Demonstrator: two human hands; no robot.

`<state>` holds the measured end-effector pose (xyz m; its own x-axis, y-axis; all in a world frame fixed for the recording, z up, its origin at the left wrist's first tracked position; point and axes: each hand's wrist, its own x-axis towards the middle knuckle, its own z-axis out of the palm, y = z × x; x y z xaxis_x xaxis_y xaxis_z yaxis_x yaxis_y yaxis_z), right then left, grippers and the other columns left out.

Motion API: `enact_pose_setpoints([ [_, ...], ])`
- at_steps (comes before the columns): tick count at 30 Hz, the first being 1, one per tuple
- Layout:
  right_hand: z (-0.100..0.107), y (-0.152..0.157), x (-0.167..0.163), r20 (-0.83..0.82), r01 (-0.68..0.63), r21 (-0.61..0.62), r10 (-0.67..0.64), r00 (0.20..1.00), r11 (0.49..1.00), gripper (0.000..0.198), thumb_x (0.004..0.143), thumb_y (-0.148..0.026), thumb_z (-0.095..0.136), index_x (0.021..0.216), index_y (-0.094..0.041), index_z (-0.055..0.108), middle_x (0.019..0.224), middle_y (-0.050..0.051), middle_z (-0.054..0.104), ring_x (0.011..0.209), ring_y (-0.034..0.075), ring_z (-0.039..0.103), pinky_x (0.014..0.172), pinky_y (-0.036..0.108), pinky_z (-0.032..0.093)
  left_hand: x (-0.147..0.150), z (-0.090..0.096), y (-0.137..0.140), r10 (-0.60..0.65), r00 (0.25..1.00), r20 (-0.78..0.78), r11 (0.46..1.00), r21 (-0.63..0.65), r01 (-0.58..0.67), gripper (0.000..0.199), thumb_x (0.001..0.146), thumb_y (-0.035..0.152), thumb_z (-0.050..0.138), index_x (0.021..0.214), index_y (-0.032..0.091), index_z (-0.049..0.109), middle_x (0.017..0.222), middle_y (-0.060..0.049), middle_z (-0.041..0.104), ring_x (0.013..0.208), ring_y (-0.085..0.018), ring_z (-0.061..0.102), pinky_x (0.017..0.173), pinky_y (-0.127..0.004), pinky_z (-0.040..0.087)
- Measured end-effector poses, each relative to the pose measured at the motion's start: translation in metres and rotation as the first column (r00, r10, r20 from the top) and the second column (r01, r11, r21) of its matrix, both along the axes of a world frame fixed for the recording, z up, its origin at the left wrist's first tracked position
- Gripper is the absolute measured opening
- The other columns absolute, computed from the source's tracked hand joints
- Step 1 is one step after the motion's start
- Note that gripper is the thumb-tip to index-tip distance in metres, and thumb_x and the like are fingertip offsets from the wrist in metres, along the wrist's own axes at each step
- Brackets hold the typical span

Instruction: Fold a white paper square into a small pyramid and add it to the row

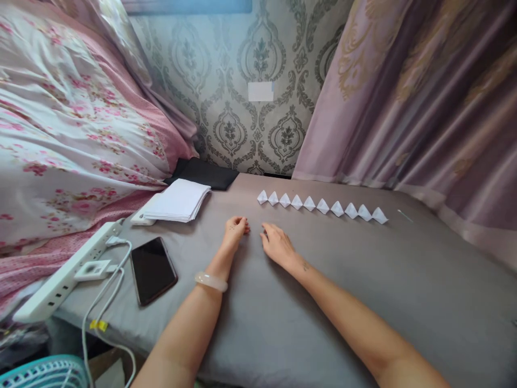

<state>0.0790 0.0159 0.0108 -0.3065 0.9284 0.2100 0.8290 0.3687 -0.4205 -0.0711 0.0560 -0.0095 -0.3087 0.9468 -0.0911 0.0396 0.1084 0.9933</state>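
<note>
On the grey cloth-covered surface (347, 302), my left hand (235, 231) rests with its fingers curled in and nothing visible in them. A pale bangle (211, 281) circles that wrist. Just to its right, with a gap between the two, lies my right hand (278, 243), its thumb and fingers loosely bent and apart, holding nothing. Beyond the right hand, several small folded white paper pieces (309, 203) stand in a slanting row that runs off to the right. A stack of white paper sheets (177, 200) lies left of my left hand, touching neither hand.
At the left lie a dark phone (153, 270) and a white power strip (68, 272) with a plugged-in charger and cables (105, 295). A black flat item (205, 173) sits behind the paper. A thin pale stick (405, 215) lies far right. Curtains (388, 108) border the surface.
</note>
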Motion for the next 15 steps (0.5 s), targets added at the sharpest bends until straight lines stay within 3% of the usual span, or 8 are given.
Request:
enact_pose_setpoints([
  [4,-0.010,-0.050,0.029,-0.062,-0.132,0.014,0.132,0.989,0.991,0.026,0.089,-0.020,0.044,0.111,-0.018,0.060,0.103,0.010,0.065,0.096,0.021,0.060,0.086,0.032,0.046,0.008,0.008,-0.019,-0.003,0.994,-0.112,0.999,0.035,0.007,0.011,0.065,0.018,0.065,0.075,0.015,0.061,0.074,-0.006,0.063,0.077,-0.019,0.062,0.083,-0.033,0.047],
  [7,-0.018,-0.062,0.040,-0.176,-0.180,0.067,0.190,0.966,0.981,0.026,0.089,-0.018,0.043,0.109,-0.016,0.060,0.105,0.010,0.064,0.099,0.019,0.058,0.091,0.033,0.045,0.009,0.018,-0.051,-0.078,0.943,-0.323,0.995,0.040,0.096,0.018,0.064,0.020,0.068,0.082,0.017,0.064,0.082,-0.008,0.065,0.087,-0.022,0.061,0.091,-0.036,0.044],
  [9,-0.022,-0.062,0.041,-0.232,-0.183,0.073,0.196,0.953,0.980,0.027,0.088,-0.018,0.044,0.109,-0.015,0.060,0.103,0.010,0.064,0.097,0.019,0.059,0.090,0.034,0.046,0.001,0.024,-0.080,-0.062,0.886,-0.460,0.990,0.084,0.113,0.029,0.069,0.026,0.067,0.097,0.017,0.063,0.093,-0.011,0.066,0.093,-0.024,0.060,0.094,-0.037,0.043],
  [12,-0.028,-0.058,0.040,-0.266,-0.181,0.075,0.195,0.944,0.981,0.028,0.086,-0.020,0.045,0.109,-0.014,0.060,0.103,0.012,0.064,0.094,0.021,0.060,0.089,0.038,0.048,-0.023,0.028,-0.124,0.255,0.731,-0.633,0.962,0.239,-0.129,0.052,0.077,0.033,0.061,0.122,0.011,0.050,0.118,-0.018,0.057,0.114,-0.028,0.051,0.103,-0.040,0.035],
  [15,-0.033,-0.051,0.038,-0.292,-0.198,0.054,0.205,0.934,0.979,0.029,0.086,-0.023,0.046,0.109,-0.015,0.060,0.103,0.012,0.063,0.092,0.021,0.061,0.088,0.040,0.049,-0.054,0.026,-0.157,0.538,0.470,-0.700,0.823,0.315,-0.473,0.071,0.076,0.039,0.063,0.132,0.005,0.038,0.131,-0.023,0.046,0.127,-0.032,0.038,0.109,-0.044,0.025],
])
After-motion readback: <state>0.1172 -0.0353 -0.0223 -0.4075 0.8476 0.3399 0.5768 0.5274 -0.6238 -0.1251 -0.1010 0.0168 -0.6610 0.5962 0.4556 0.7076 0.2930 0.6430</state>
